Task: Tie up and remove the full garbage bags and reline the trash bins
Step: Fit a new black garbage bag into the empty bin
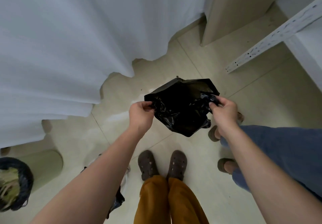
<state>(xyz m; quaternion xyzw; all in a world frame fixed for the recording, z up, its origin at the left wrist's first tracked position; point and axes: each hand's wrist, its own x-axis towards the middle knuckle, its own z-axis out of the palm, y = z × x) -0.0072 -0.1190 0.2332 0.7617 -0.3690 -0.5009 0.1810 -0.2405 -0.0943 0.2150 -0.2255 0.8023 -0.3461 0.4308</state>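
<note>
Black garbage bag point(181, 108) stretched between left hand point(141, 114) and right hand point(224, 110), both pinching its seemingly open rim.

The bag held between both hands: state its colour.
Glossy black bag, clearest in the head view.

Both bare forearms reach forward and down, well apart. The left hand point(142, 112) and right hand point(223, 109) each have fingers curled, thumb and fingertips pinched together, knuckles facing outward.

Bag point(181, 107) between hands, above floor point(200, 63)
</note>
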